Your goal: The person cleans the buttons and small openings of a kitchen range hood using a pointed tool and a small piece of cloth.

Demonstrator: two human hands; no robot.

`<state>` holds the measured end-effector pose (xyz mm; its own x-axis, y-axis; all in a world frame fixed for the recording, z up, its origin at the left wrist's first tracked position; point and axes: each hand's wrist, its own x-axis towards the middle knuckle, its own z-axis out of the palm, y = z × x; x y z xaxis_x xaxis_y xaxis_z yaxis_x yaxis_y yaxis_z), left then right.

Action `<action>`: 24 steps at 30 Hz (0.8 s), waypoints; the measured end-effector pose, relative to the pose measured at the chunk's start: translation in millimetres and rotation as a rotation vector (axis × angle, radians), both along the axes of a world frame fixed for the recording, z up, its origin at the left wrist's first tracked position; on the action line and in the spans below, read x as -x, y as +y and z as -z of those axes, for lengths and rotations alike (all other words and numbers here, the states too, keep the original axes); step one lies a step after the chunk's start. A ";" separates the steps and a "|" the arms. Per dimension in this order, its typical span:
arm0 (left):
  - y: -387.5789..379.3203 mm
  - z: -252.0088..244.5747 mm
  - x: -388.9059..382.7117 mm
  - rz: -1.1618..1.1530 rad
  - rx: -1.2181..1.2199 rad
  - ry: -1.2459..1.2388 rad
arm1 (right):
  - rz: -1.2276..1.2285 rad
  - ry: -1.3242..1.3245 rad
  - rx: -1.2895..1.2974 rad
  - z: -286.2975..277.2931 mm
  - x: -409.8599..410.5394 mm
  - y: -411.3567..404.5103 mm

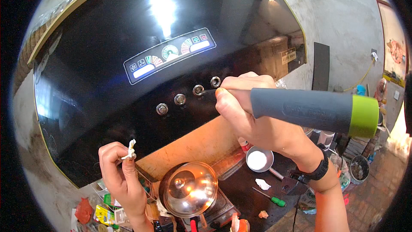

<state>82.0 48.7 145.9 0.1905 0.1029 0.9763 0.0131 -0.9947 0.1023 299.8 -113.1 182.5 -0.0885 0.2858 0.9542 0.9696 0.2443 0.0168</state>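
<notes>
My right hand (254,112) is closed around a tool with a thick grey and green handle (309,108). Its thin metal tip reaches the third round metal button from the left (198,90) on a glossy black range hood panel (106,109). To either side are other metal buttons (180,99), and above them is a lit display strip (170,54). Lower left, my left hand (119,170) pinches a crumpled white tissue (130,150) with brownish marks between thumb and fingers, apart from the panel.
Below stands a wok with a shiny metal lid (190,188) on a cooktop (225,211). To its right are a small saucepan (259,159), a crumpled tissue (263,184) and a green-handled screwdriver (273,199). Packets (104,214) crowd the lower left. A bucket (359,169) stands at right.
</notes>
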 end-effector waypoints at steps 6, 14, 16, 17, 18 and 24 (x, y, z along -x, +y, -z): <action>-1.3 -0.4 0.4 -0.004 0.003 0.016 | 0.060 -0.038 -0.143 5.9 -0.5 10.3; -1.0 -1.5 2.5 -0.002 -0.019 0.064 | 0.308 -0.296 -0.034 3.1 17.3 4.0; -1.6 -2.1 3.3 -0.021 -0.017 0.040 | 0.299 -0.274 0.006 1.4 19.5 2.0; -0.9 -2.2 3.2 -0.029 -0.019 0.028 | 0.183 -0.262 0.068 2.6 22.1 0.6; 0.6 -2.6 4.0 -0.019 -0.020 0.029 | 0.144 -0.232 0.042 7.0 22.0 5.9; -0.2 -6.3 4.2 0.001 -0.086 0.013 | 0.112 -0.140 -0.066 3.7 20.8 -4.5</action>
<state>77.8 48.5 152.2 0.2030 0.0181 0.9790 0.0125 -0.9998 0.0158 279.1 -117.6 178.8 -0.1929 0.2383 0.9518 0.9777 0.1292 0.1658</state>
